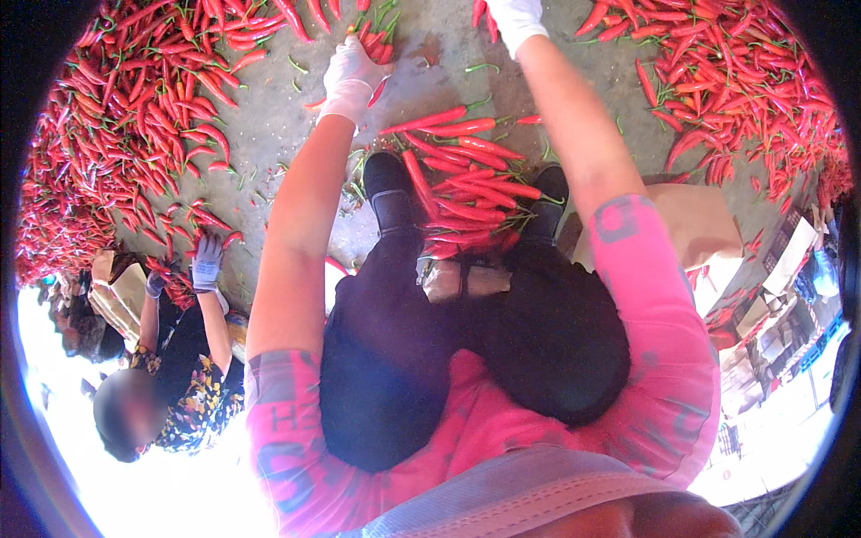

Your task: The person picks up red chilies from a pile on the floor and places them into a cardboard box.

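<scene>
My left hand wears a white glove and grips a small bunch of red chili peppers, green stems pointing away from me. At the top edge is my right hand, also white-gloved. The picture cuts off its fingers. A few red chili peppers show beside it, and whether it holds them is unclear. Between my black shoes lies a pile of long red chili peppers with green stems, mostly pointing right.
Large heaps of red chili peppers spread on the left and right of the concrete floor. A co-worker's gloved hand touches peppers at lower left. Beside my right leg stands a brown cardboard box.
</scene>
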Tool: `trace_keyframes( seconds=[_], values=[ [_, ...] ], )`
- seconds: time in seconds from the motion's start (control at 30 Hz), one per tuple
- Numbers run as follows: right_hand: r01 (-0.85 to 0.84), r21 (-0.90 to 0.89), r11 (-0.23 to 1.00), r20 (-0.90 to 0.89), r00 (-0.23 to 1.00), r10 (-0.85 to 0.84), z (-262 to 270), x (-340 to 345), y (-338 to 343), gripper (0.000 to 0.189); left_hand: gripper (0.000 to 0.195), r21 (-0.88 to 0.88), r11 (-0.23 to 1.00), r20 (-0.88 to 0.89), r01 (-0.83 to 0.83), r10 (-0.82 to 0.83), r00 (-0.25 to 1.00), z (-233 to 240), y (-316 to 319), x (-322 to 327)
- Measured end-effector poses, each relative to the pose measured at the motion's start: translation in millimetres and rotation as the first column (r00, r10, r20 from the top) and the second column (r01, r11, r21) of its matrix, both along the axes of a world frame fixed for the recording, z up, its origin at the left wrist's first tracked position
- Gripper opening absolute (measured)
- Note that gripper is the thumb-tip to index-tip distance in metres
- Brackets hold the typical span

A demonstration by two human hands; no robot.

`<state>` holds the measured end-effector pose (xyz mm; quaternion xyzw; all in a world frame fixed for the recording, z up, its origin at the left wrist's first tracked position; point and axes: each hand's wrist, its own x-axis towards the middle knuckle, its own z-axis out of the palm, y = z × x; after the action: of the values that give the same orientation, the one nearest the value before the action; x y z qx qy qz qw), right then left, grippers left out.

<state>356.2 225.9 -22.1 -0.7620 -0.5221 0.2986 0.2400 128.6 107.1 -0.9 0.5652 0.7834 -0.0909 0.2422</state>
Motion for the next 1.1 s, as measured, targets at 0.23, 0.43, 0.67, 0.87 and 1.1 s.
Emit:
trace_keyframes(
  seconds=[0.23,0.43,0.67,0.87,1.1],
  values=[
    [-0.556,-0.257,0.790,-0.696,0.674,0.248,51,78,-49,0.034,0.088,0.001,1.000,-0.009,-0.022,0.022,1.000,2,-6,-7],
    [-0.287,-0.056,0.956,-0.276,0.925,0.261,27,45,-30,0.035,0.092,-0.020,0.999,-0.003,-0.025,0.025,1.000,12,1,2],
    [-0.081,-0.258,0.963,-0.202,0.979,0.028,18,5,2,0.037,0.091,-0.047,0.998,0.017,-0.036,0.037,0.999,12,4,4],
    [-0.696,-0.220,0.684,-0.383,0.706,0.595,42,76,-52,0.040,0.088,-0.034,0.998,-0.005,-0.044,0.044,0.999,14,-3,3],
    [-0.976,0.180,0.119,0.900,0.212,0.381,55,9,63,0.047,0.083,0.003,1.000,0.033,-0.029,0.028,0.999,6,0,1]
  ],
)
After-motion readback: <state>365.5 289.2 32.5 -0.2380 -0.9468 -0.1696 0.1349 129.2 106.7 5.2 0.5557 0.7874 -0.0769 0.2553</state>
